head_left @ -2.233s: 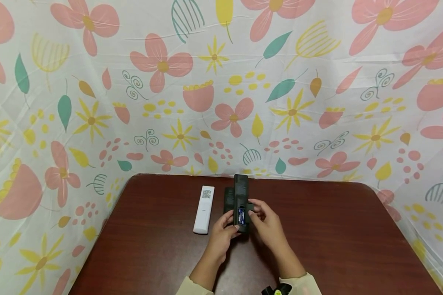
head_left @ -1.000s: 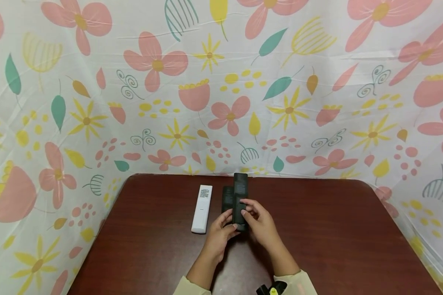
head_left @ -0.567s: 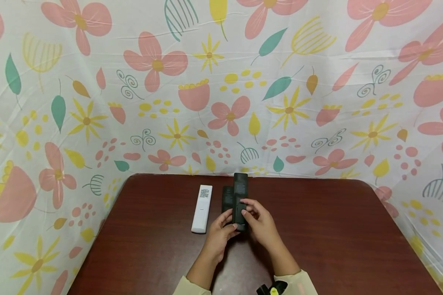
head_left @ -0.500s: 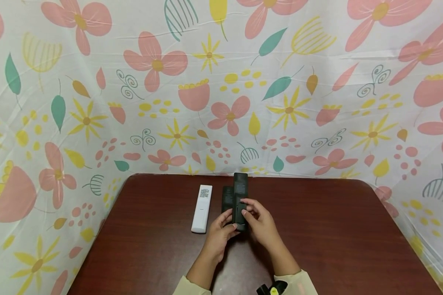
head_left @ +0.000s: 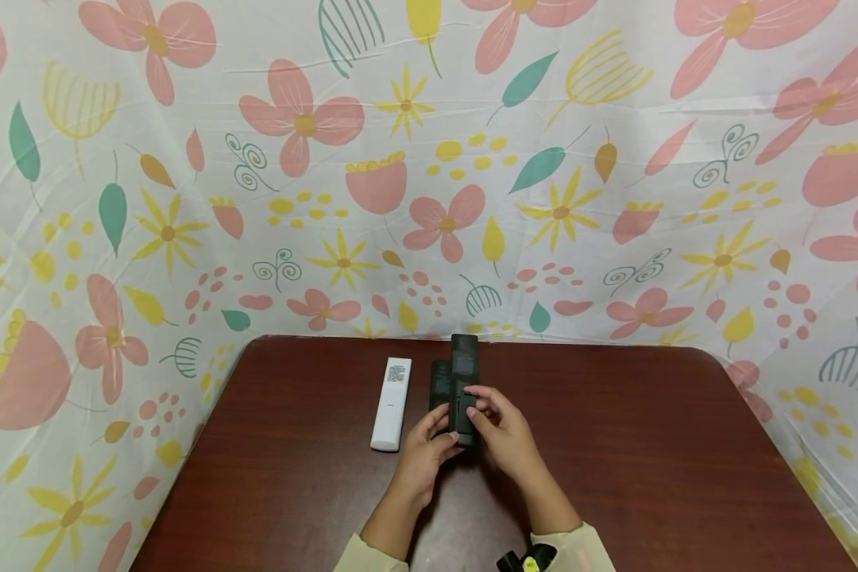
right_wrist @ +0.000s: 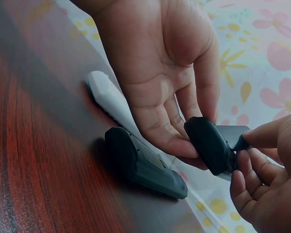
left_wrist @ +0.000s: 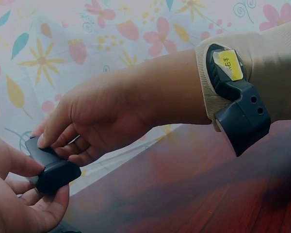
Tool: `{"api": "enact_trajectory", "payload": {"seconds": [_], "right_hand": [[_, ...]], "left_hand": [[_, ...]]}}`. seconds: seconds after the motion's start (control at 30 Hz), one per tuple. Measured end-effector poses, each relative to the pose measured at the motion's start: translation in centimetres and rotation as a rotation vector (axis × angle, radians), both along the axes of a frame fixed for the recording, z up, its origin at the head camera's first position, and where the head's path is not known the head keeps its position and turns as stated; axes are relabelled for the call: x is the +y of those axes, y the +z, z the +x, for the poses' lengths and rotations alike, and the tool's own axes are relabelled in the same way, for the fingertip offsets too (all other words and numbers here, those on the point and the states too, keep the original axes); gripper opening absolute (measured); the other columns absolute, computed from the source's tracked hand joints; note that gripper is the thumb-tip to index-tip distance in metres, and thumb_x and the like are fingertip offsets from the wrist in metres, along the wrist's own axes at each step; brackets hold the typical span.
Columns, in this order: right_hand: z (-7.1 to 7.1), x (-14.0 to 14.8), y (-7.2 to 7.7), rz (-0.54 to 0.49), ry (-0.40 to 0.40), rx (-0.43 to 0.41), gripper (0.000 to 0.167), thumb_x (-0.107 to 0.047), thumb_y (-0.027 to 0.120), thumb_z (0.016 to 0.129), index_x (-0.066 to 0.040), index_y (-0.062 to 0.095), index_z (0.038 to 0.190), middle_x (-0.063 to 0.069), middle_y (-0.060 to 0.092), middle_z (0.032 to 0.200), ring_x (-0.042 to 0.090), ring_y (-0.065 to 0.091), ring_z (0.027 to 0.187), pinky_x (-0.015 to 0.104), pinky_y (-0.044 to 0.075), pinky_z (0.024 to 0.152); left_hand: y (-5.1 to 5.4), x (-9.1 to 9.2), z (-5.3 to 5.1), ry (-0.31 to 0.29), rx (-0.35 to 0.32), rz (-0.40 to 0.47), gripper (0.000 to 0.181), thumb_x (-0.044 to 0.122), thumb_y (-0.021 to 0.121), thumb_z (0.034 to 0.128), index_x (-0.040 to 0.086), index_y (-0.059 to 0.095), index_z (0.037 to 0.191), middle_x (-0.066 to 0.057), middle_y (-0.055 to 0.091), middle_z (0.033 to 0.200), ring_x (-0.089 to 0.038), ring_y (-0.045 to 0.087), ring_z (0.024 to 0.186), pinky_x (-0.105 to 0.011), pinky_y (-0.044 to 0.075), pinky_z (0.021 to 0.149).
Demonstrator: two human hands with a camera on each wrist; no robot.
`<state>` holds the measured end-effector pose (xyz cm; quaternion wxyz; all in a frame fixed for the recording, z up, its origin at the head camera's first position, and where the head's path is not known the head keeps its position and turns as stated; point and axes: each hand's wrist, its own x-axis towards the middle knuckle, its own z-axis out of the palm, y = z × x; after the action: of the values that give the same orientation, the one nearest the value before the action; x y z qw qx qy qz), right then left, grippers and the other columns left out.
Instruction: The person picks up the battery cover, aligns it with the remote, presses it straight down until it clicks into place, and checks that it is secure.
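A black remote control (head_left: 465,357) is held back side up above the table in the head view. My left hand (head_left: 420,457) grips its near end, thumb on top and fingers beneath. My right hand (head_left: 508,437) pinches the dark battery cover (head_left: 463,413) over the remote's battery compartment. In the right wrist view the cover (right_wrist: 240,144) sits slightly raised at the remote's edge under the right thumb. The batteries are hidden. The left wrist view shows the remote's rounded end (left_wrist: 57,175) between both hands.
A second black remote (head_left: 439,381) lies on the table just left of the held one, partly hidden behind it. Farther left lies a white remote (head_left: 391,405). The brown table (head_left: 651,445) ends at a flowered cloth (head_left: 543,262) behind.
About two seconds ago the batteries were visible and the right hand held the cover to the right of the remote. The cover has moved left over the compartment; lately both hands barely move.
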<state>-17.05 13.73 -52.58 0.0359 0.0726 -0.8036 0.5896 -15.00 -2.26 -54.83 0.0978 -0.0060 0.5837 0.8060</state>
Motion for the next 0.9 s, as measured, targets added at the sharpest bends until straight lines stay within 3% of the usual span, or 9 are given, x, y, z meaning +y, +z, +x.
{"api": "enact_trajectory", "payload": {"seconds": [0.53,0.77,0.9], "right_hand": [[0.0,-0.1,0.0,-0.002,0.009,-0.012,0.031,-0.015,0.065,0.099,-0.02,0.065,0.129,0.01,0.066,0.104,0.016,0.058,0.086,0.025,0.049,0.075],[1.5,-0.7,3.5,-0.008,0.004,-0.06,0.032,-0.005,0.062,0.098,-0.008,0.064,0.13,0.016,0.062,0.107,0.025,0.056,0.09,0.025,0.047,0.075],[1.5,-0.7,3.6,0.001,0.002,-0.038,0.032,-0.004,0.063,0.098,-0.006,0.065,0.13,0.016,0.06,0.106,0.024,0.056,0.091,0.026,0.047,0.077]], "left_hand": [[0.2,0.0,0.0,0.013,-0.01,-0.005,0.06,0.0,0.058,0.0928,-0.003,0.041,0.15,-0.026,0.052,0.142,-0.018,0.062,0.104,-0.032,0.055,0.088],[0.1,0.1,-0.1,0.012,-0.014,-0.012,0.059,0.0,0.058,0.0922,-0.002,0.043,0.149,-0.025,0.054,0.14,-0.018,0.062,0.105,-0.032,0.055,0.087],[0.1,0.0,0.0,0.011,-0.013,-0.013,0.059,0.0,0.058,0.0924,-0.002,0.043,0.15,-0.025,0.054,0.141,-0.019,0.062,0.105,-0.033,0.055,0.088]]}}
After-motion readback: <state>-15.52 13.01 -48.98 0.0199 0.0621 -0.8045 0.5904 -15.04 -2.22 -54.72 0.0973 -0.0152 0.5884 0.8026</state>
